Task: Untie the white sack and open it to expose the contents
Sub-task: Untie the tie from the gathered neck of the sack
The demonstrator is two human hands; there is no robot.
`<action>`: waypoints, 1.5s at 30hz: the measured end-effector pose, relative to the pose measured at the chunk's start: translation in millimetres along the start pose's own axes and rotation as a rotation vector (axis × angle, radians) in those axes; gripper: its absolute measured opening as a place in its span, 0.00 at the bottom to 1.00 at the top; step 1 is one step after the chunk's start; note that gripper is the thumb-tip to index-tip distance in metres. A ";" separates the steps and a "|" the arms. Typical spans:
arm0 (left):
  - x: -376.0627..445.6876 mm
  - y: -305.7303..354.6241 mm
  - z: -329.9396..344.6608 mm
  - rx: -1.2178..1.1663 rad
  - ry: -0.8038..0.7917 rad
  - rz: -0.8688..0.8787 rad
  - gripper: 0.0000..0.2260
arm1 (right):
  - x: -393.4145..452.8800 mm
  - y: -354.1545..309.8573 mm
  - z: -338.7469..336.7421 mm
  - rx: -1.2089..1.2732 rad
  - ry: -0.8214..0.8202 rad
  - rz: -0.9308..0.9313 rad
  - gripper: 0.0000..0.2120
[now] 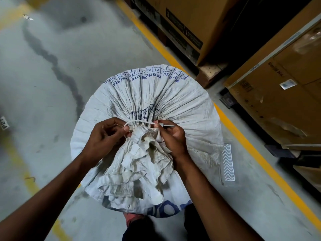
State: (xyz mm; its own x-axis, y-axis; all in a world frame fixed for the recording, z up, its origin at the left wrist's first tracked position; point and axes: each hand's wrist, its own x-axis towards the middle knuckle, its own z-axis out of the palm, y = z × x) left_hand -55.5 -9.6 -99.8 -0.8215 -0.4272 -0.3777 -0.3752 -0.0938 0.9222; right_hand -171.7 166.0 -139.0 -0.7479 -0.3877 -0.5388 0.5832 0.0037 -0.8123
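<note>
A large white woven sack with blue print stands on the floor in front of me, full and round. Its mouth is gathered into a bunched neck, and loose crumpled fabric spills toward me below it. A white tie loops around the far side of the neck. My left hand pinches the tie's left end beside the neck. My right hand pinches the tie's right end, with a short tail sticking out past the fingers. The sack's contents are hidden.
Grey concrete floor with yellow painted lines. Large cardboard boxes on pallets stand close on the right and at the back right. A small white wire rack lies on the floor beside the sack's right side.
</note>
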 end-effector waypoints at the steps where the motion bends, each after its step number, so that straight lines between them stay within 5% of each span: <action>1: -0.1 0.8 1.1 -0.009 0.000 -0.001 0.08 | -0.7 -2.0 -2.9 0.051 -0.009 0.035 0.04; 8: -3.1 4.0 -1.0 0.100 0.071 0.033 0.04 | -3.0 -3.9 -12.9 0.136 -0.022 0.109 0.03; 10: -4.5 -3.0 -5.9 0.307 0.100 0.097 0.06 | -2.8 -1.0 -14.8 0.108 -0.017 0.103 0.12; 18: -8.2 -7.4 -11.7 0.933 0.102 0.356 0.42 | -2.9 2.3 -20.0 0.027 -0.005 0.053 0.06; 20: -4.1 -11.2 -15.5 1.099 0.087 0.442 0.32 | -4.8 -0.6 -18.8 0.010 -0.008 0.010 0.04; 24: -0.6 -14.8 -29.7 1.232 0.072 0.484 0.16 | -6.7 -6.0 -24.2 -0.050 -0.016 -0.123 0.22; 30: -4.8 -6.8 -43.5 1.435 -0.089 0.634 0.15 | 9.1 -11.9 -35.8 -0.235 -0.135 -0.266 0.23; 34: -5.5 3.8 -49.5 1.486 -0.147 0.730 0.16 | 7.2 -19.7 -47.2 -0.347 -0.226 -0.281 0.13; 45: -36.7 31.3 -40.0 1.610 -0.182 0.801 0.16 | 0.9 -65.7 -108.4 -1.184 -0.518 -0.689 0.18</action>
State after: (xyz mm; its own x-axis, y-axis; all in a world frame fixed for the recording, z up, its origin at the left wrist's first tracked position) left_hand -19.9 -32.8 -53.7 -0.9835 0.1777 -0.0346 0.1797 0.9814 -0.0673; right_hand -245.1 265.3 -110.3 -0.4210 -0.9060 -0.0448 -0.6215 0.3241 -0.7132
